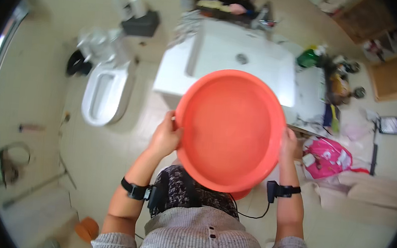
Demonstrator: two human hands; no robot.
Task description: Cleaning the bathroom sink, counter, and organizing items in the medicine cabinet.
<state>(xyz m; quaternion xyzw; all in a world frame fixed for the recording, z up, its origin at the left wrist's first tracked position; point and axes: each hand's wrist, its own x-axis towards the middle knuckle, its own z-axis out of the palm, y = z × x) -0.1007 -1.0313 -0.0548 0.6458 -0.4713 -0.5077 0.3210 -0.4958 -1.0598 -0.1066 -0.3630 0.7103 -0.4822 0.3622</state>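
Observation:
A round orange-red plastic basin [231, 131] is held up in front of my body, its open side facing up. My left hand [166, 134] grips its left rim, the thumb near the edge and the other fingers curled at the side. On the opposite side my right hand [289, 144] holds the rim, most of its fingers hidden behind the basin wall. The basin's far edge overlaps the front of a white rectangular sink [214, 50], whose drain shows near the middle. Whether the basin contains liquid I cannot tell.
A white squat toilet [106, 94] stands at the left. Right of the sink, the counter bears a green bottle [309, 57] and several other bottles. A pink bag [328, 156] hangs beside the cabinet. A faucet [264, 19] rises behind the sink. Orange slippers [87, 229] lie lower left.

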